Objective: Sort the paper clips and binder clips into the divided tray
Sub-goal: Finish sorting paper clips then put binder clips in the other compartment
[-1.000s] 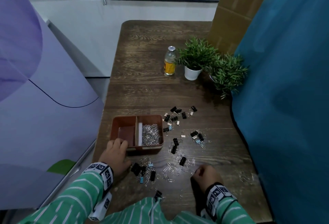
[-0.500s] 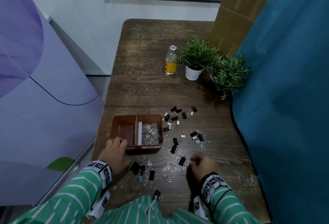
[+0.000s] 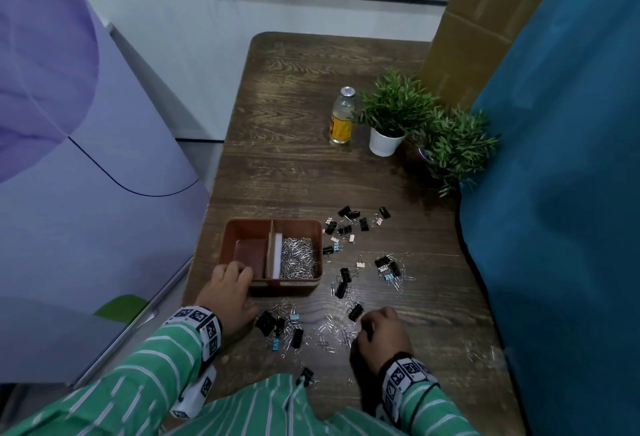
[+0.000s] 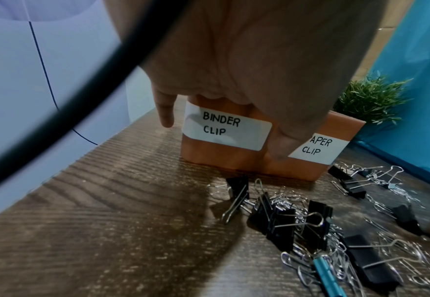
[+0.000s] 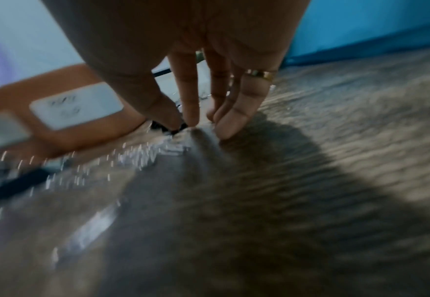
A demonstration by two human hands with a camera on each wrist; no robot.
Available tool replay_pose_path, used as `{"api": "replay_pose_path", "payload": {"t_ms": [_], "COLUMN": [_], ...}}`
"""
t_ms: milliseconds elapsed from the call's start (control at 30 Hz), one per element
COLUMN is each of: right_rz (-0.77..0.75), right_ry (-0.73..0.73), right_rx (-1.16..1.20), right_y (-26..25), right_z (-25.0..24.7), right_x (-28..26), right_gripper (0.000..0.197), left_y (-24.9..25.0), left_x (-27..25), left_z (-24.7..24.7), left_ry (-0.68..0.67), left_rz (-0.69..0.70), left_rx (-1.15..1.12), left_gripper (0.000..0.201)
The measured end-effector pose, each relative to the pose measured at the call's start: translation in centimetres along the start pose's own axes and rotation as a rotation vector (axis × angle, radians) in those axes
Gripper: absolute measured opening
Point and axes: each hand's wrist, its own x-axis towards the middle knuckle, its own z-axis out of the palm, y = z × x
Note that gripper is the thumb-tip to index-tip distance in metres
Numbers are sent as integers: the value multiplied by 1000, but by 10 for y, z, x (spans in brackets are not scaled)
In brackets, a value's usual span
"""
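The brown divided tray [image 3: 273,222] stands near the table's front left. Its right bay holds a heap of paper clips [image 3: 298,257]; its left bay is bare. Labels on its front [image 4: 221,156] read BINDER CLIP and PAPER CLIP. My left hand [image 3: 239,271] grips the tray's front left corner, thumb [image 4: 282,144] on the front wall and fingers over the rim. My right hand [image 3: 365,326] points down at the table. Its thumb and forefinger [image 5: 192,120] pinch at a black binder clip [image 3: 355,312] among loose paper clips [image 3: 332,331]; blur hides the contact.
More binder clips [image 3: 280,326] and paper clips lie scattered in front of and to the right of the tray. A bottle [image 3: 342,120] and two potted plants [image 3: 394,113] stand farther back. A blue curtain [image 3: 554,193] borders the table's right side.
My right hand has moved forward and left from the table's front to the clips beside the black binder clip. My left hand has stayed on the tray.
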Motion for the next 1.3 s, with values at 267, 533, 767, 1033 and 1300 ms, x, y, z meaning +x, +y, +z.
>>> {"api": "replay_pose_path", "payload": {"t_ms": [267, 533, 767, 1033, 1300], "right_rz": [-205, -339, -58, 137, 87], "right_ry": [-151, -221, 75, 134, 129], "right_rx": [22, -66, 127, 105, 17], "right_y": [-31, -32, -4, 7, 30], "right_z": [14, 11, -12, -19, -29], "right_x": [-8, 9, 40, 67, 63], "right_gripper": [18, 44, 17, 61, 26], "left_y": [2, 4, 6, 5, 5], "left_x": [0, -1, -2, -2, -3], "left_z": [-2, -4, -6, -5, -4], "left_ry": [-27, -44, -55, -29, -21], "left_rz": [-6, -14, -25, -21, -29], "left_rx": [8, 24, 18, -5, -15], "left_gripper": [64, 66, 73, 74, 73]}}
